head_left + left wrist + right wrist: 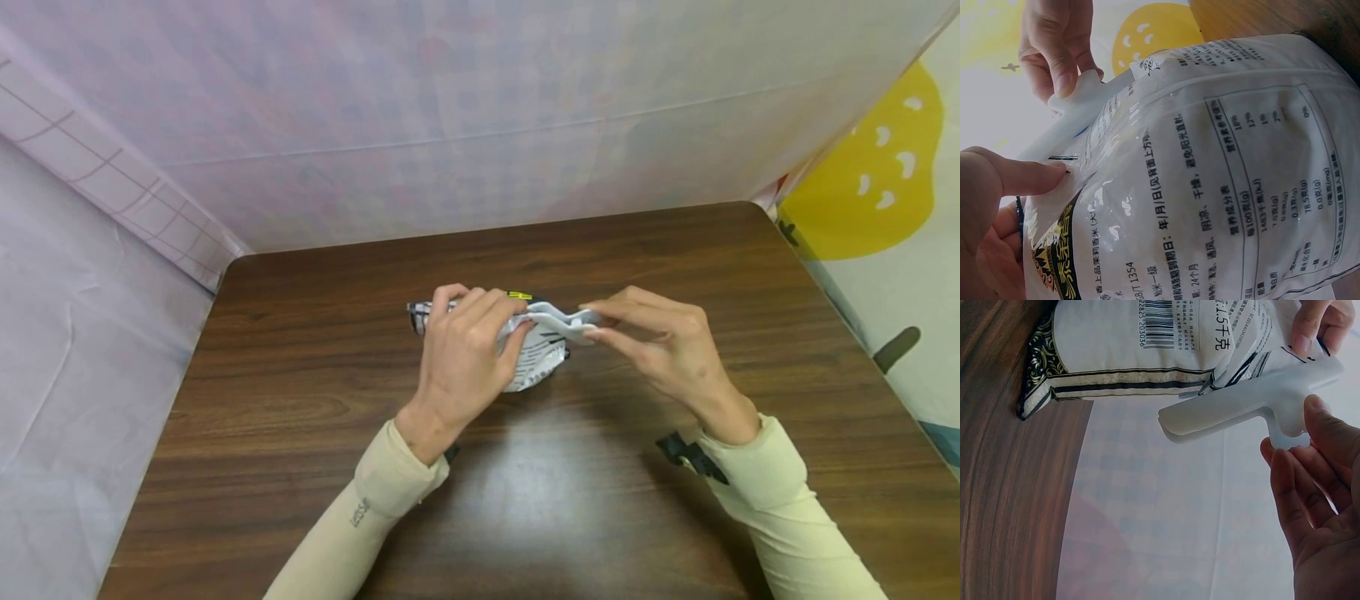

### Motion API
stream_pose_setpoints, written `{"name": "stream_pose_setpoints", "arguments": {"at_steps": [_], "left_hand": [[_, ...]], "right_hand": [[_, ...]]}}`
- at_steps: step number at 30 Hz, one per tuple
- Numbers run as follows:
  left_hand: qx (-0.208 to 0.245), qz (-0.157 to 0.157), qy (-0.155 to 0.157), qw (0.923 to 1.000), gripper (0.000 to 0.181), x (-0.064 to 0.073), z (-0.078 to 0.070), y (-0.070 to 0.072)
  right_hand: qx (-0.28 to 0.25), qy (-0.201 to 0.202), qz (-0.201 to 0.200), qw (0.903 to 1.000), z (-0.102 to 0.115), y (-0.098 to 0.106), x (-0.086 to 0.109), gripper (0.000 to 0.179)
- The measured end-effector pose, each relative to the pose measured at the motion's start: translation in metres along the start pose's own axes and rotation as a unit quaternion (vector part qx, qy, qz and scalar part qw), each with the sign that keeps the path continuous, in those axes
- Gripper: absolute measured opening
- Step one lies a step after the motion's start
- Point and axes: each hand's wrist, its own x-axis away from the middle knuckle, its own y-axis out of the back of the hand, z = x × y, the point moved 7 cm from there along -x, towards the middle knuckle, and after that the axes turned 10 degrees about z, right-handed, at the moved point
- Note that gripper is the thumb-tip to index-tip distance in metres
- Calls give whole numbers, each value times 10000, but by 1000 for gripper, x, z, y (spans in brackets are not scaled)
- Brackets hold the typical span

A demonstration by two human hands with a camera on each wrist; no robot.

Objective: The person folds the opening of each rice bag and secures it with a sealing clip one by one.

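Note:
A white printed rice bag [1210,156] with black and gold trim stands upright on the table, its top folded or gathered. My left hand [468,350] pinches that top, thumb on the near face and fingers behind. A long white bag clip [1229,406] lies along the bag's top edge, with one end sticking out past the bag's side. Thumb and fingertips of my right hand [667,337] pinch the clip's handle tabs. Whether the clip's bars grip the bag I cannot tell.
The brown wooden table [300,400] extends around the bag. Behind it hangs a pale checked cloth [465,167], with white sheeting [52,333] at left. A cloth with a yellow print [862,183] borders the right side.

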Motion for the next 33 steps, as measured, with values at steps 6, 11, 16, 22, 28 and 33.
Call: {"name": "stream_pose_setpoints", "arguments": {"at_steps": [6, 11, 16, 22, 28, 33], "left_hand": [[-4, 21, -19, 10000, 15, 0, 0, 0], [-35, 76, -50, 10000, 16, -2, -1, 0], [-97, 148, -63, 9998, 16, -1, -1, 0], [-121, 174, -83, 9997, 16, -1, -1, 1], [-192, 148, -113, 9996, 19, 0, 0, 2], [-294, 42, -185, 9994, 22, 2, -1, 4]], "right_hand": [[-15, 5, -6, 10000, 1, 0, 0, 40], [-20, 19, 13, 10000, 1, 0, 0, 42], [-41, -62, 6, 10000, -2, -2, 3, 42], [-224, -78, -37, 9997, -3, -4, 4, 44], [-279, -241, -83, 9993, -6, -5, 4, 45], [-229, -305, -69, 9992, -8, -6, 6, 47]]}}
